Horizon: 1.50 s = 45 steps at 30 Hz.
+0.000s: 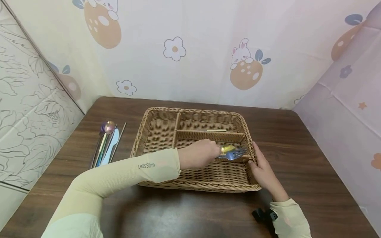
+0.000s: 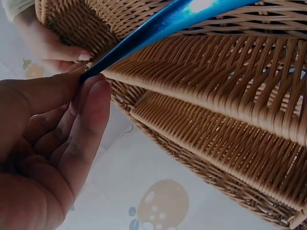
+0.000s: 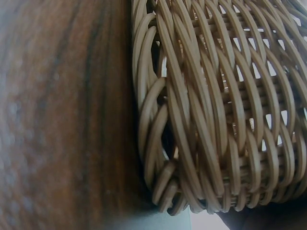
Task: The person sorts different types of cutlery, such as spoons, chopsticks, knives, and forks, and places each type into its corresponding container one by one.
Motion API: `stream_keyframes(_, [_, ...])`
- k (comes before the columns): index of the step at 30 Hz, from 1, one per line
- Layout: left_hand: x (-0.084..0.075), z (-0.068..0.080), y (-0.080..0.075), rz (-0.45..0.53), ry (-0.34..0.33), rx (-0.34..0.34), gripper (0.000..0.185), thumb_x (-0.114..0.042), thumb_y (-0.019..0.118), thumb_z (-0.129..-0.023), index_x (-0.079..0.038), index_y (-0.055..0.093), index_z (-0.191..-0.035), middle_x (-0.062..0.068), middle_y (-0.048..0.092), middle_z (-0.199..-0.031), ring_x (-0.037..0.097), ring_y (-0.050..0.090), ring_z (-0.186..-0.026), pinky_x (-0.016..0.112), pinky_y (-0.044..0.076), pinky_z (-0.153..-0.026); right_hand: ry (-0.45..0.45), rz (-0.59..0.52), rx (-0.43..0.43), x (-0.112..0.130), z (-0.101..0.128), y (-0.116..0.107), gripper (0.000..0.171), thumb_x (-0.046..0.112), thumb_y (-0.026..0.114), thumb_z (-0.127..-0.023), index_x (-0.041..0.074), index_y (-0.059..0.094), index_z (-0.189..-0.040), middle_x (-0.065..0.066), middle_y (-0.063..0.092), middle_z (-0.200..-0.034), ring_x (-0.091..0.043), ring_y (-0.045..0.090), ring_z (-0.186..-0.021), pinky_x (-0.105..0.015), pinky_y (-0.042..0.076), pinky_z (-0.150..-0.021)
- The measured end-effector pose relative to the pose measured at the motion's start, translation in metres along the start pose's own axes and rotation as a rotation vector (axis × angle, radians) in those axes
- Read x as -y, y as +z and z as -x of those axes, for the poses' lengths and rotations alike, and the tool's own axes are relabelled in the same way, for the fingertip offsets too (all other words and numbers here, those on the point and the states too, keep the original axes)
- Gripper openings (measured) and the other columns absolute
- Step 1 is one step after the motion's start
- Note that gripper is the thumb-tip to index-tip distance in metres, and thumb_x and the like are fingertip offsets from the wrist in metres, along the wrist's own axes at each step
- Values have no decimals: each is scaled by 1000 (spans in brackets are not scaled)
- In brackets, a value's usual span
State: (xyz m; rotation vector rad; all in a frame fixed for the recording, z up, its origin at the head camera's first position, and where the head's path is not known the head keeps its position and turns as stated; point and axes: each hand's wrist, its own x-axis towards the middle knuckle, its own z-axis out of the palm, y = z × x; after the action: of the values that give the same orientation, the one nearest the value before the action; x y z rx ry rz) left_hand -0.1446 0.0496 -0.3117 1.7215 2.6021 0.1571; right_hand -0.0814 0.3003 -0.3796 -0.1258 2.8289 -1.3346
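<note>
left hand [image 1: 197, 153] pinches blue fork [image 1: 235, 154] over basket [image 1: 154, 132]; right hand [image 1: 263, 172] steadies rim.

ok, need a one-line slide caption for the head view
Left hand holds a fork over a wicker basket while the right hand rests on its rim; more cutlery lies beside it.

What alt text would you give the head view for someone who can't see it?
A left hand holds a blue fork and a gold utensil over a divided wicker basket on a wooden table. The right hand steadies the basket's right rim; more cutlery lies left of it.
</note>
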Motion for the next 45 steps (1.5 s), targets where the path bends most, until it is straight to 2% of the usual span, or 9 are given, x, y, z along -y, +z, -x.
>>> stream_keyframes(4, [0,-2,7,-8,9,24,8,0,64,-86,-7,68,-88,4,67,-84,12,60,-70,19,49,-62,-2,-1,-3,0,-1,0,69,-7,38,-95,2,-2,-151,-30,0,-153,-47,4,-139,-63,12,-106])
stream_keyframes(10, [-2,-6,17,-40,9,81,7,-3,65,-87,-10,68,-88,2,68,-90,12,61,-76,21,49,-68,9,-1,4,-1,-1,0,70,-7,38,-95,4,-4,-151,-30,-1,-153,-48,5,-138,-63,14,-106])
stream_keyframes(17, [-5,-11,23,-101,61,144,13,1,64,-85,-11,67,-88,-4,65,-87,9,56,-70,18,47,-65,12,-3,-2,0,-1,0,70,-7,37,-95,3,-3,-151,-30,-1,-153,-48,5,-138,-63,13,-106])
stream_keyframes(23, [-7,-17,30,-122,70,196,12,-1,63,-88,-12,67,-93,-4,65,-91,9,56,-72,18,47,-67,18,-4,-1,0,0,0,70,-7,37,-95,3,-3,-151,-30,-1,-153,-48,4,-138,-63,13,-106])
stream_keyframes(36, [-13,-22,38,-199,106,263,14,-4,63,-89,-13,67,-98,-5,66,-101,9,60,-92,18,47,-83,20,-10,4,0,0,0,70,-7,37,-95,3,-4,-151,-29,-2,-153,-47,4,-139,-63,13,-106])
stream_keyframes(45, [-18,-25,43,-250,111,280,13,-9,61,-92,-16,68,-100,-5,66,-102,9,60,-93,20,48,-82,22,-11,8,0,0,0,70,-6,36,-95,4,-4,-151,-28,-2,-154,-47,3,-139,-63,13,-106])
